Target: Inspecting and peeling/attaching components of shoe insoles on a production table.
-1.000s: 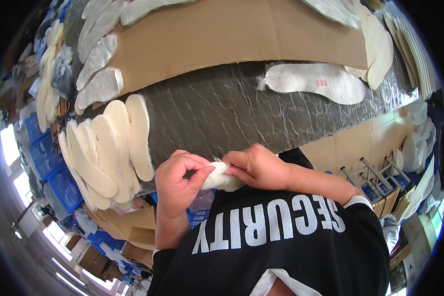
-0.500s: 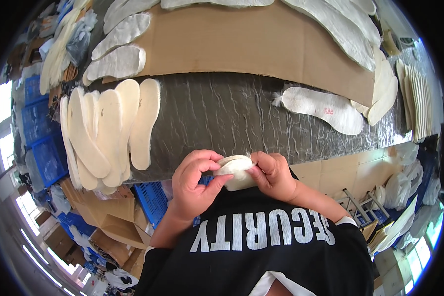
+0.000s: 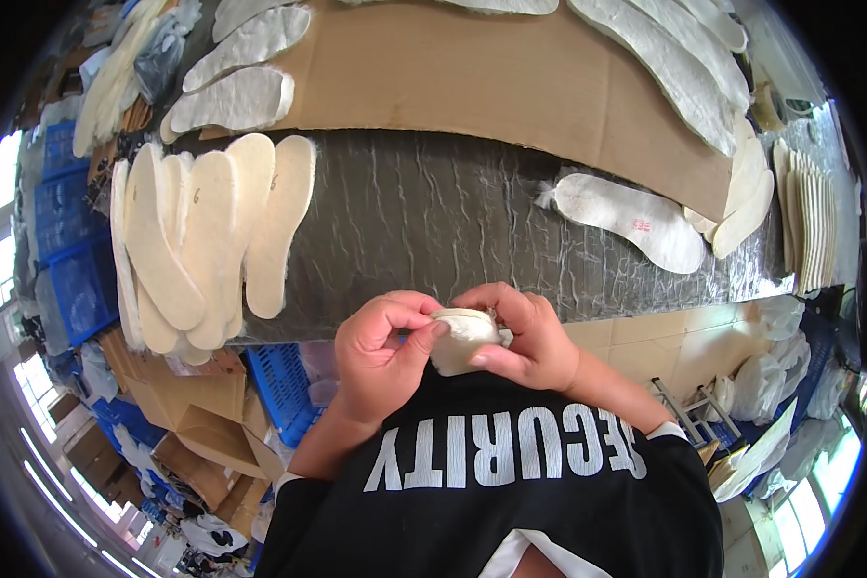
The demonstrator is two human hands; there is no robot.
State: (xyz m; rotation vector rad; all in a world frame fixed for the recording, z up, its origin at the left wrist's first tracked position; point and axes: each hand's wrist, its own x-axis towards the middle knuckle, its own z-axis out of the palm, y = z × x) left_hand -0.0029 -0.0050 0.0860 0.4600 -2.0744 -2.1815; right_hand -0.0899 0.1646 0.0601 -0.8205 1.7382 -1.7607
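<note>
Close to my chest, at the table's near edge, both hands pinch a cream-white insole (image 3: pixel 464 345) seen end-on. My left hand (image 3: pixel 385 352) grips its left rim between thumb and fingers. At the right side my right hand (image 3: pixel 530 342) holds it, thumb on the near face and fingers curled over the top. Two layers seem to show along its upper edge; most of its length is hidden by foreshortening. A single white insole with a small red print (image 3: pixel 631 222) lies farther right on the dark table. Several cream insoles (image 3: pixel 212 241) overlap in a pile to the left.
A large brown cardboard sheet (image 3: pixel 491 87) covers the far part of the dark wrapped table (image 3: pixel 395 212), with white fluffy insoles around its edges. A row of upright insoles (image 3: pixel 807 217) stands far right. Below left are an open carton (image 3: pixel 193 395) and a blue crate (image 3: pixel 279 390).
My right hand has shifted its grip: its thumb now lies lower on the insole's near face, its fingers over the top edge. The left hand keeps its pinch. The view has tilted slightly.
</note>
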